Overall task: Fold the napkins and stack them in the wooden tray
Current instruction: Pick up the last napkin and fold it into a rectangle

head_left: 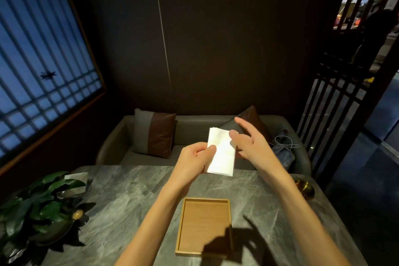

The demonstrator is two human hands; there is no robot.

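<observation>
A white napkin (221, 153), folded into a narrow upright rectangle, hangs in the air above the far part of the table. My left hand (195, 161) pinches its left edge between thumb and fingers. My right hand (251, 142) is just to the right of it with fingers spread, the thumb touching the napkin's upper right edge. Below my hands a shallow wooden tray (180, 229) lies on the grey marble table, with nothing visible inside it; my hands' shadow falls across its near right corner.
A dark green leafy plant (41, 209) in a bowl stands at the table's left edge. A brass bowl (305, 188) sits at the right edge. Behind the table is a grey sofa (194, 136) with cushions, a bag and a white cable.
</observation>
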